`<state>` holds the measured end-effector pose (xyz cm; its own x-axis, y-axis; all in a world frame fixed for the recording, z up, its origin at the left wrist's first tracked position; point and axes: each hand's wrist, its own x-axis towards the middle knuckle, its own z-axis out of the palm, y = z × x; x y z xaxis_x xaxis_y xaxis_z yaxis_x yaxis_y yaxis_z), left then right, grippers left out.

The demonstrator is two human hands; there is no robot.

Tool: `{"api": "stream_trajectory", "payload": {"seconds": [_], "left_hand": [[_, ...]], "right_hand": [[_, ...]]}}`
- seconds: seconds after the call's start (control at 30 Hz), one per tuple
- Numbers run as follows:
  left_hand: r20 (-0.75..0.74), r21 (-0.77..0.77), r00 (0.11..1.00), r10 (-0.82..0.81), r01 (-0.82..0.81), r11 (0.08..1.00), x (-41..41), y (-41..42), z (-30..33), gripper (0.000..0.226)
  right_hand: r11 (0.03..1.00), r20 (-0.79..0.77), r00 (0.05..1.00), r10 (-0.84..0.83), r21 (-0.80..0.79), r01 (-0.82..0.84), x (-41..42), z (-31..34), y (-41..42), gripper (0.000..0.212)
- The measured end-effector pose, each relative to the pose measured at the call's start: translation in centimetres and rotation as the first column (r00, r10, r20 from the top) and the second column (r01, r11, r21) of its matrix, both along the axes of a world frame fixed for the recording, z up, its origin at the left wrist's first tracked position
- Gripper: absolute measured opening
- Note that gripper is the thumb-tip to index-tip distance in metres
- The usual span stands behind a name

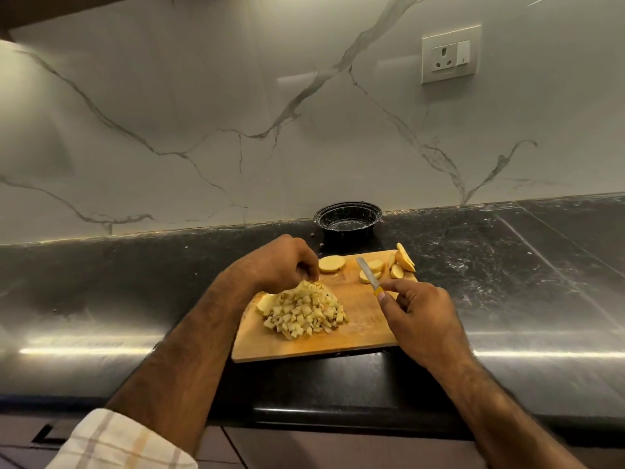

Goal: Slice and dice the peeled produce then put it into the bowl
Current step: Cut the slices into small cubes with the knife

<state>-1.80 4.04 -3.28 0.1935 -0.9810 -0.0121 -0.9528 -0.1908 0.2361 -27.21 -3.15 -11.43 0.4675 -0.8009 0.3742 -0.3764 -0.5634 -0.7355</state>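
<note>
— Right hand (421, 313) first: what is it doing?

— Its fingers are curled round the yellow handle of a small knife (369, 273), held over the right part of the cutting board (358, 328). The blade points away from the person, toward the potato slices (372, 269) at the board's far edge.

— And the left hand (280, 265)?

— It sits at the far left of the board, fingers bent down and bunched together, their tips touching the top of the heap of diced potato (304, 313). Whether it actually pinches any cubes I cannot tell.

— Where does that heap lie?

— On the left half of the board. One round slice (332, 264) lies just beyond the left fingertips, and more slices (402, 264) lean together at the board's far right corner.

— The bowl?

— A black bowl (348, 222) stands just behind the board, near the wall. I see no potato in it.

— What is the board on?

— A dark, glossy counter (507, 265) with pale scratches and specks. The board's near edge lies toward the counter's front lip.

— And the room?

— Behind the board rises a white marble-look wall (203, 130) with grey veins. A wall socket (451, 55) with a switch sits up and to the right of the board. A checked sleeve (111, 441) shows on the left arm, nearer than the board.
</note>
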Motion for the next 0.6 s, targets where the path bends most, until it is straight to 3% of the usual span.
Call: {"api": "stream_trajectory", "payload": {"seconds": [0.2, 0.6], "left_hand": [[0.037, -0.145, 0.999, 0.015, -0.009, 0.989, -2.4, -3.1, -1.3, 0.022], [0.109, -0.013, 0.993, 0.049, -0.048, 0.999, -5.6, -7.4, -3.7, 0.028]], "right_hand": [[0.994, -0.176, 0.979, -0.102, -0.057, 0.093, -0.3, 0.6, 0.0, 0.029], [0.972, -0.321, 0.921, -0.220, -0.155, 0.178, 0.0, 1.0, 0.1, 0.031]]}}
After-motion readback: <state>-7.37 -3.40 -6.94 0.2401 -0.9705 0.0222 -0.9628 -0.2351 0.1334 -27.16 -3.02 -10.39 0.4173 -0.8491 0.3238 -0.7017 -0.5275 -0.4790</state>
